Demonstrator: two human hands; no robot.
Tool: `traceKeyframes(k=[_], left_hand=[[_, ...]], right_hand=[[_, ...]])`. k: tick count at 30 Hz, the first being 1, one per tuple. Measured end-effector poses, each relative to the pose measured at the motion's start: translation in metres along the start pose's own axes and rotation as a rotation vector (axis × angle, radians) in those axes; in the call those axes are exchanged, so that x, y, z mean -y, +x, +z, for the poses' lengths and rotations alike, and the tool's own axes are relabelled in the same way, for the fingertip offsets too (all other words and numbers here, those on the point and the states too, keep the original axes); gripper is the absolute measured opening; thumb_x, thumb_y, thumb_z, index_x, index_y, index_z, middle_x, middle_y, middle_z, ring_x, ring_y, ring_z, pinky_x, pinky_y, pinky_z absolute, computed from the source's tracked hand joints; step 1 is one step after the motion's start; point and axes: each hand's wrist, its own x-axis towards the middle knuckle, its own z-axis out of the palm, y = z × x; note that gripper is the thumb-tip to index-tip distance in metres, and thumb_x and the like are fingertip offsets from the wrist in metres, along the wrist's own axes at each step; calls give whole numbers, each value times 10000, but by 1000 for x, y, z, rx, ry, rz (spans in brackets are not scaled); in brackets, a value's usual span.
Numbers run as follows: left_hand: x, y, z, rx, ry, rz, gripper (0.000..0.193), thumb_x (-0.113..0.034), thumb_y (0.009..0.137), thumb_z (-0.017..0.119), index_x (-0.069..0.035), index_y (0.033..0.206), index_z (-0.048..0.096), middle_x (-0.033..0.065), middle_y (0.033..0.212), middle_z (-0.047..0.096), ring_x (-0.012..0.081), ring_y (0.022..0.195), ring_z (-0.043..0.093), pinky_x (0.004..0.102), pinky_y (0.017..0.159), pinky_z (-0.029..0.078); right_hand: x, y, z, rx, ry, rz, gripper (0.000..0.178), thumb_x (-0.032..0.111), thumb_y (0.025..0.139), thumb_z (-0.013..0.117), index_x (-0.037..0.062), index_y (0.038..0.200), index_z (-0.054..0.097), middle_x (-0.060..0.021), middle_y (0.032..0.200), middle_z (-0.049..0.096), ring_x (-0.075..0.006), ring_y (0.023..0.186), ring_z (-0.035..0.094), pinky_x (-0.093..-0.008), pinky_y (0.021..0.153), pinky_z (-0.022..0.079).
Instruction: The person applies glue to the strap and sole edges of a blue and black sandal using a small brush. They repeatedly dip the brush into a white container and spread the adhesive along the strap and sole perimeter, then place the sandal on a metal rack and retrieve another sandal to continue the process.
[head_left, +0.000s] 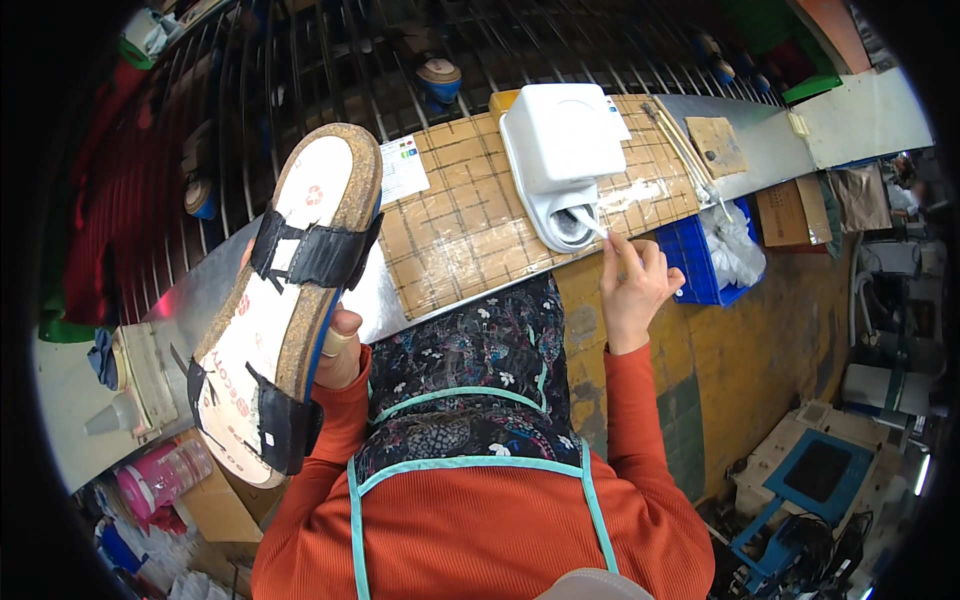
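On the left, my left hand (342,345) grips a sandal (255,325) from its right side and underneath, with most of the fingers hidden behind it. The sandal has a cork footbed, a pale printed insole and black straps, and it is tilted upright. My right hand (640,285) pinches the end of a thin white stick (588,220) between thumb and fingers. The stick's other end reaches into the round opening of a white plastic dispenser pot (570,145), which stands on the workbench. What lies inside the opening is hard to make out.
Brown taped cardboard (450,230) covers the bench. Brushes (685,150) lie at its right, by a cardboard scrap (717,146). Beyond runs a metal bar rack (330,60) carrying shoes on blue lasts. A blue crate (690,250) with plastic bags stands right of the bench.
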Motion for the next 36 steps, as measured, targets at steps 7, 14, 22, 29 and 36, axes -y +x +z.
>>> traceKeyframes(k=[7, 14, 22, 29, 36], left_hand=[[-33, 34, 29, 254, 567, 291, 991, -207, 638, 893, -9, 1426, 325, 98, 1318, 464, 241, 1230, 478, 393, 1077, 380], [-35, 39, 39, 230, 546, 290, 968, -234, 647, 885, -29, 1418, 338, 120, 1355, 469, 236, 1237, 489, 366, 1070, 387], [-3, 36, 20, 291, 204, -69, 616, -186, 891, 667, -61, 1417, 370, 134, 1397, 491, 180, 1298, 470, 382, 1147, 287], [42, 15, 54, 175, 199, 147, 573, -104, 802, 740, -18, 1320, 511, 249, 1401, 465, 342, 1281, 492, 427, 1055, 417], [25, 31, 97, 265, 501, 573, 541, -87, 730, 809, -46, 1215, 574, 246, 1320, 548, 369, 1212, 557, 438, 1009, 465]], right_hand=[[0, 1, -5, 62, -92, -89, 78, 228, 840, 702, 205, 912, 725, 23, 783, 570, -166, 713, 523, -376, 743, 278], [-22, 15, -12, 319, 359, 244, 184, 200, 894, 682, 23, 854, 715, -13, 623, 594, -102, 510, 499, -257, 512, 333], [-51, 11, -13, 682, 1053, 754, 159, 181, 936, 639, 28, 908, 670, 40, 679, 572, -24, 570, 430, -190, 519, 325], [-18, 18, -32, 306, 729, 335, 112, 116, 807, 756, 71, 898, 709, -4, 753, 640, -104, 676, 569, -249, 638, 386], [53, 64, -78, -299, 223, -184, 248, 109, 661, 830, 146, 899, 774, 39, 835, 655, -174, 866, 575, -331, 819, 326]])
